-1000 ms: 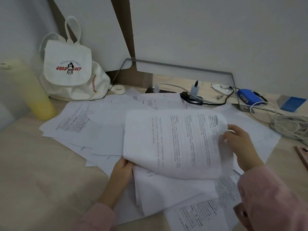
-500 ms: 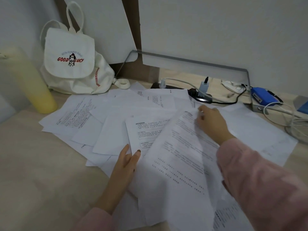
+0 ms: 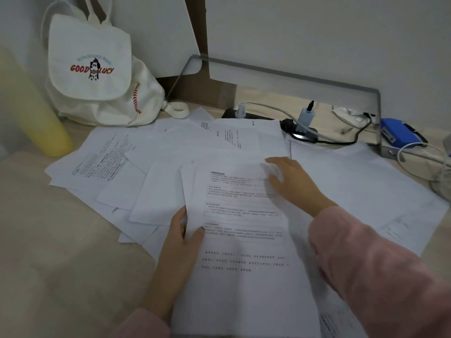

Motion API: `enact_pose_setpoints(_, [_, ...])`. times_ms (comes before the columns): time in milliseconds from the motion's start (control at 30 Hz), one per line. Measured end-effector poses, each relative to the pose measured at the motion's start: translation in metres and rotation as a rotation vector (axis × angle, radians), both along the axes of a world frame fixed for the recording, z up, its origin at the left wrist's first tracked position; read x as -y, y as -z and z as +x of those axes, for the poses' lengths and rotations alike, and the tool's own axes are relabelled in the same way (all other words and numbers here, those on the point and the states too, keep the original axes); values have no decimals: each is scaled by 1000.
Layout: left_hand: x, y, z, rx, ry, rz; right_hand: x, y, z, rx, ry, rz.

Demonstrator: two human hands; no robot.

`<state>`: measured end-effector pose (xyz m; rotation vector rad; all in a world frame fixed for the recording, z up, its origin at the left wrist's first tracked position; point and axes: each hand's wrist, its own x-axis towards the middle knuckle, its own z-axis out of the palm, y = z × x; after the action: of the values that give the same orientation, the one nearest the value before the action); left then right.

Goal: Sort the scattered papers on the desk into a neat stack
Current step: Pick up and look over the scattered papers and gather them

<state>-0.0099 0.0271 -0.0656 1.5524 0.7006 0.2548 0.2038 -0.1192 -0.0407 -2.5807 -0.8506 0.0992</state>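
Desk (image 3: 53, 252), light wood, bearing: one white canvas backpack (image 3: 97, 76), flap down, printed "GOOD LUCY", contents not visible, leaning in the far-left corner; one yellow cylinder (image 3: 31, 113) just left of it, top out of frame, contents impossible to tell; one black power strip (image 3: 292, 128) with plugs and cables along the back; one blue device (image 3: 395, 132) at the far right. Scattered papers (image 3: 127, 172): loose white sheets overlapping across the middle of the desk, fanned from the yellow cylinder to the right edge. Printed sheet (image 3: 244, 240): uppermost, nearest the person, lying flat on the rest, text facing up. Left hand (image 3: 178, 250): thumb on top of the printed sheet's left edge, fingers tucked beneath, a light pinch. Right hand (image 3: 292, 181): fingers spread, palm down, resting flat on the sheet's upper right corner; pink sleeve (image 3: 366, 269) covers the forearm. Change since half a second ago: the sheet then held lifted and curling in the right hand now lies flat; the left hand, then open on the pile, now grips an edge.
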Motion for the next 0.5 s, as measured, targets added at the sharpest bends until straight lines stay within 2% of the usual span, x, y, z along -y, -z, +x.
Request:
enact_pose_setpoints(233, [12,-1,4,16,-162,42,129,-6,-5,-206,341,-244])
enact_pose_setpoints(333, [17,-2,4,32,-140,56,152,-4,-22,-252,302,-314])
enact_pose_setpoints(500, [21,1,1,42,-110,111,161,-1,-47,-184,223,-359])
